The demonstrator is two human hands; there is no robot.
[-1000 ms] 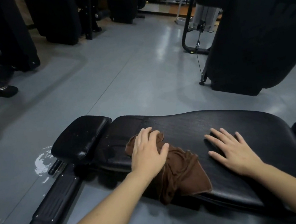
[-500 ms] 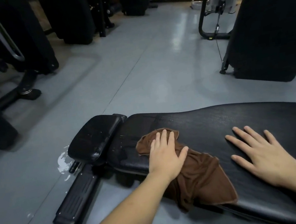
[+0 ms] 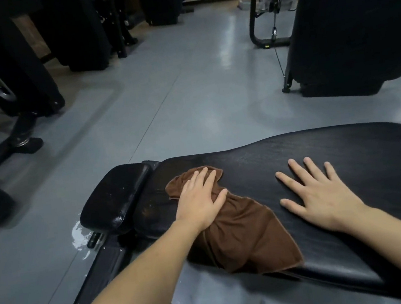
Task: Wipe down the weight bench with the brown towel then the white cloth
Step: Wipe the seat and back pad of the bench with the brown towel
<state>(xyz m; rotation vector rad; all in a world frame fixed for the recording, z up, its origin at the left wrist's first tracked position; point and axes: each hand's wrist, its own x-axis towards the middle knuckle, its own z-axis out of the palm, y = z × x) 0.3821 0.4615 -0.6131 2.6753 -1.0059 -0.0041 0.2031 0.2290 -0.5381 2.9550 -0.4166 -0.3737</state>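
My left hand [image 3: 200,200] flat, fingers spread, pressing far end of brown towel [image 3: 240,230] onto black weight bench [image 3: 362,146] pad. Towel bunched, trailing from under palm toward near pad edge, corner overhanging. My right hand [image 3: 320,194] open, palm down on bare pad, well apart from towel. Smaller head pad [image 3: 116,196] left of towel, wet-speckled.

This is a gym. A black padded weight bench [image 3: 298,164] stands on a smooth grey floor [image 3: 186,90], with dark exercise machines [image 3: 18,73] on the left. A cable machine [image 3: 273,14] stands at the back right.
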